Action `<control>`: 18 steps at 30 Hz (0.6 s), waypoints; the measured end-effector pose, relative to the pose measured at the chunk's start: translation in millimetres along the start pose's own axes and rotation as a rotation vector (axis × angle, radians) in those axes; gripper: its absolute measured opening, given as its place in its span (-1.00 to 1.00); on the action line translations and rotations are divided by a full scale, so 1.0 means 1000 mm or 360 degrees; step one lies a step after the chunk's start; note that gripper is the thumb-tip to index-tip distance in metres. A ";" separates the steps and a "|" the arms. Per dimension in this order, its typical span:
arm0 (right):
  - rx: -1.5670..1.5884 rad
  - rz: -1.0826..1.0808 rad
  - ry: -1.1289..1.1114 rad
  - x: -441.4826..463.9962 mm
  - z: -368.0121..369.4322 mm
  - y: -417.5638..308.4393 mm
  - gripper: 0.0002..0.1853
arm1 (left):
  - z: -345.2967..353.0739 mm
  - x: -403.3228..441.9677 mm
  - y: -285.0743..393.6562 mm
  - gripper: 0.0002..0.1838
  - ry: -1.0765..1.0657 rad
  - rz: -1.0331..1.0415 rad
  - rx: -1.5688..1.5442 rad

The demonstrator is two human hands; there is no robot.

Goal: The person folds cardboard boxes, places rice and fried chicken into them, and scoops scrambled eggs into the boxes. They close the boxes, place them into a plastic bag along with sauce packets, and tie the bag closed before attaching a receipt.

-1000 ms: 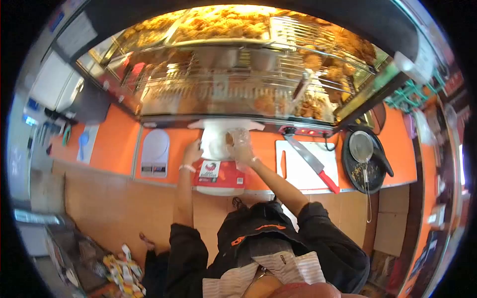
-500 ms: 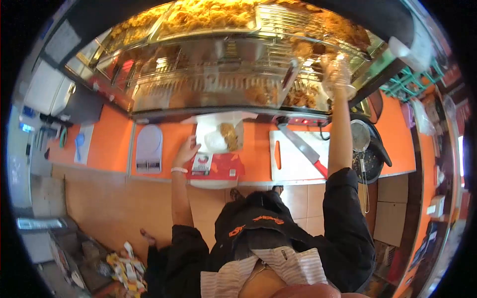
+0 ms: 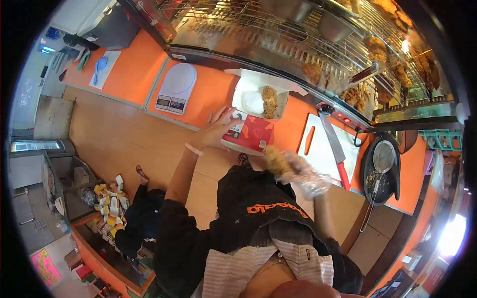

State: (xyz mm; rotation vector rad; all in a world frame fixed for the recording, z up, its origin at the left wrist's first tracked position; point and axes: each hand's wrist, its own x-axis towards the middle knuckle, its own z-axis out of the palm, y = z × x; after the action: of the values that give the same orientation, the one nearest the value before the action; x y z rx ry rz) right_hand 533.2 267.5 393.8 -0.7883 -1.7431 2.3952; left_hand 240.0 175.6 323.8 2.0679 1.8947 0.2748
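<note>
My right hand (image 3: 303, 174), in a clear plastic glove, grips a piece of fried chicken (image 3: 278, 161) in front of my apron, near the counter's front edge. My left hand (image 3: 218, 130) holds the left end of the red and white lid of a cardboard food box (image 3: 256, 135). The box lies open on the orange counter, its lid folded toward me. Inside are a white rounded portion, perhaps wrapped rice (image 3: 251, 102), and another piece of fried chicken (image 3: 269, 102). Slight motion blur softens the gloved fingers.
Right of the box, a red-handled knife (image 3: 334, 144) lies on a white cutting board (image 3: 318, 131). Beyond it a strainer (image 3: 384, 156) rests on a black pan (image 3: 367, 171). A kitchen scale (image 3: 176, 84) stands left. A heated display case (image 3: 238, 54) runs behind the counter.
My right hand has come out of the display case toward my body with a piece of fried chicken. My left hand has moved further onto the box lid. The view has turned.
</note>
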 end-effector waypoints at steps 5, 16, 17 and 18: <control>-0.1002 0.0100 0.0146 0.066 0.039 0.006 -0.49 | -0.020 0.037 -0.031 -0.41 -0.0142 0.0000 -0.0822; -0.1155 -0.0361 0.1338 0.068 -0.014 0.091 -0.64 | 0.062 0.002 -0.028 -0.50 0.1276 -0.0810 -0.1269; -0.0945 -0.0462 0.1499 0.071 -0.035 0.116 -0.65 | 0.066 -0.004 -0.026 -0.50 0.1260 -0.0786 -0.1266; -0.1061 -0.0314 0.1698 0.072 -0.051 0.108 -0.65 | 0.066 -0.009 -0.024 -0.50 0.1130 -0.0841 -0.1325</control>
State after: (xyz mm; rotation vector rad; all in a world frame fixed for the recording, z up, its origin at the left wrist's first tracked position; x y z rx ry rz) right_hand 518.4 299.5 258.9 -1.4693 -1.8651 0.8458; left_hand 240.7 161.6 254.1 0.9271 2.0506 1.4957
